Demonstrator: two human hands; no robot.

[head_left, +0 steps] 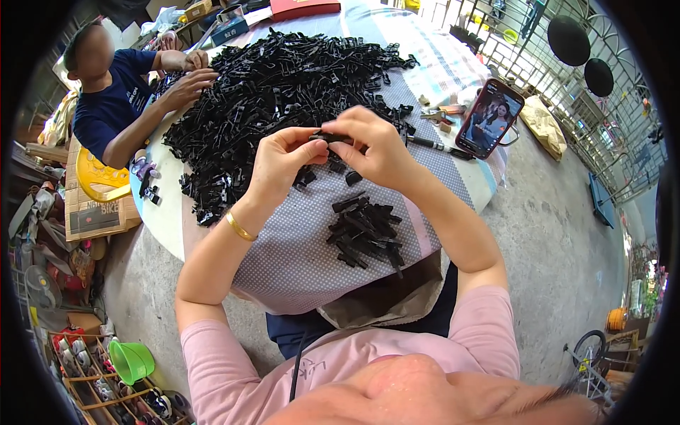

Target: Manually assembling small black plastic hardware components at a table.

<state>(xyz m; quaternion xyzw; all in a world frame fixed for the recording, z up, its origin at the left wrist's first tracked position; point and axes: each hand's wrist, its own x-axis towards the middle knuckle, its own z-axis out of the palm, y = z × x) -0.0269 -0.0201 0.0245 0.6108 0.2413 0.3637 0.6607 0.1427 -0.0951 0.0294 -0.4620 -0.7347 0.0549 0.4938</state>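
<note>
Over the near edge of a large heap of black plastic pieces, my two hands meet. A small black plastic piece is pinched between them, mostly covered by fingers. My left hand, with a gold bangle at its wrist, is closed with thumb and fingertips on its left end. Closed over the other end is my right hand, its fingers curled. Nearer me on the dotted tablecloth lies a smaller pile of long, narrow black pieces. The exact kind of these parts is too small to tell.
A phone stands at the table's right, by a screwdriver-like tool. An open brown paper bag sits at my lap below the table edge. Across the left side, another person's hands work at the heap. A yellow chair stands there.
</note>
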